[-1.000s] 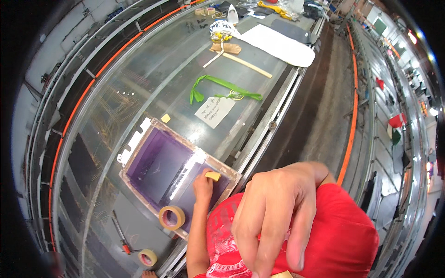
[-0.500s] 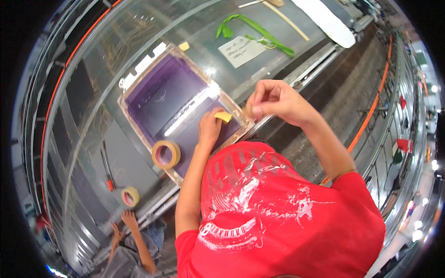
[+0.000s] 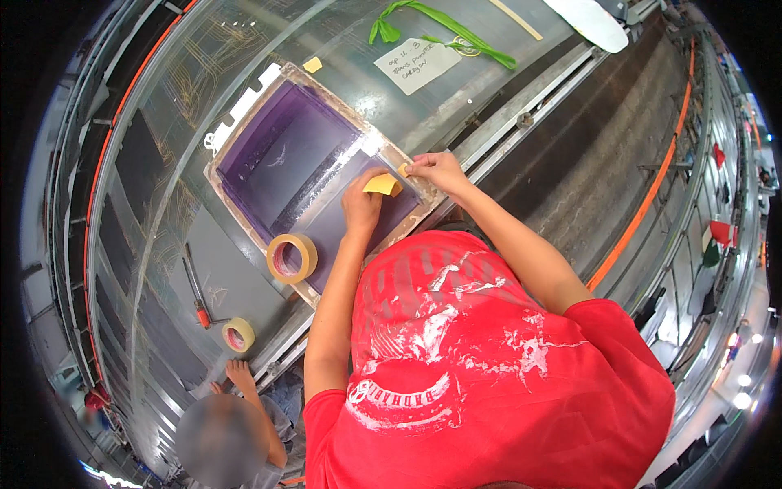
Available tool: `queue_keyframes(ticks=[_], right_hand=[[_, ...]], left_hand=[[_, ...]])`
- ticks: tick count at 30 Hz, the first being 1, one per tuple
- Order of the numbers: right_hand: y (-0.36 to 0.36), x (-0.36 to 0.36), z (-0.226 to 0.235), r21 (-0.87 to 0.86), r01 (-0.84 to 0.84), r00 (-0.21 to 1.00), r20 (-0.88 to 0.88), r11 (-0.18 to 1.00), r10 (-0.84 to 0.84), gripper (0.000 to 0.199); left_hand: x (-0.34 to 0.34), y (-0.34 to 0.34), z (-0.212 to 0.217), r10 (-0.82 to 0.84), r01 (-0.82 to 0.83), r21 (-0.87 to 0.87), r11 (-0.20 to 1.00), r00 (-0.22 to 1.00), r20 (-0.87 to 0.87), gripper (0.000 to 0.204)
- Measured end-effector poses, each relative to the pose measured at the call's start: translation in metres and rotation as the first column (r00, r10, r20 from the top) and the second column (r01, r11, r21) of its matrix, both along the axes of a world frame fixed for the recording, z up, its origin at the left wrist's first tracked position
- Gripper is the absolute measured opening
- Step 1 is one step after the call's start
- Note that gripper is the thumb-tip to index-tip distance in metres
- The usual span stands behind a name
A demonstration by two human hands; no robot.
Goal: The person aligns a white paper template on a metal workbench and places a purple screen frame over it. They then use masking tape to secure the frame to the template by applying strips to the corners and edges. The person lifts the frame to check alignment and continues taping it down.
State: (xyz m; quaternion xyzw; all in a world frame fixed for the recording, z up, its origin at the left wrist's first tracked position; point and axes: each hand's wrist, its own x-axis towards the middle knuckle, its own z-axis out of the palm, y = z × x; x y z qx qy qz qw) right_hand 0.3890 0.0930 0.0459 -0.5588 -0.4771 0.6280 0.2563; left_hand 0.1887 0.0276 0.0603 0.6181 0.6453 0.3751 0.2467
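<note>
A shallow rectangular frame [image 3: 232,202] with a worn brown rim lies on the grey table [image 3: 252,285], just beyond the person. At its near-left side a tan tape roll [image 3: 292,258] overlaps the rim, covering part of it; a white notched strip [image 3: 244,106] runs along the far-left side. Farther left and nearer lie a red-handled tool [image 3: 195,285] and a paler tape roll [image 3: 239,334] (a co-worker's hands [image 3: 240,376] rest just beside that one). Beyond the frame are a small yellow square [image 3: 313,63], a white card [image 3: 417,69] and a green cloth strip [image 3: 440,18].

Inside the frame is a grey surface bordered in purple, crossed by a bright, pale band. Over its right part, the left hand [image 3: 361,204] has its fingers closed on a folded yellow piece [image 3: 383,186]. The right hand [image 3: 437,171] pinches a small tan scrap [image 3: 402,169] at the right rim; whether the scrap touches the rim, I cannot tell.
</note>
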Motion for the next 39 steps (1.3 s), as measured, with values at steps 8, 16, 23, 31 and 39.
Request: queue_keyframes(ticks=[8,16,23,31,39], right_hand=[[-0.015,-0.004,-0.002,-0.001,0.121,0.992,0.047,0.993,-0.121,0.029],[-0.021,-0.013,-0.014,0.083,0.227,0.973,0.022,0.97,-0.229,0.029],[-0.023,-0.018,-0.014,0.102,0.27,0.962,0.018,0.957,-0.273,0.026],[-0.025,-0.018,-0.01,0.109,0.294,0.955,0.018,0.95,-0.297,0.025],[-0.026,-0.018,-0.022,0.115,0.314,0.949,-0.005,0.943,-0.315,0.026]], left_hand=[[-0.002,-0.001,-0.008,0.027,-0.027,-0.003,1.0,0.982,0.188,0.025],[0.007,0.001,-0.011,0.013,-0.021,0.097,0.995,0.997,0.081,0.026],[0.009,0.001,-0.013,0.002,-0.002,0.148,0.989,1.0,0.001,0.032],[0.013,0.002,-0.012,0.003,0.007,0.17,0.985,0.998,-0.055,0.035],[0.011,-0.001,-0.013,-0.053,0.082,0.155,0.984,0.982,-0.18,0.056]])
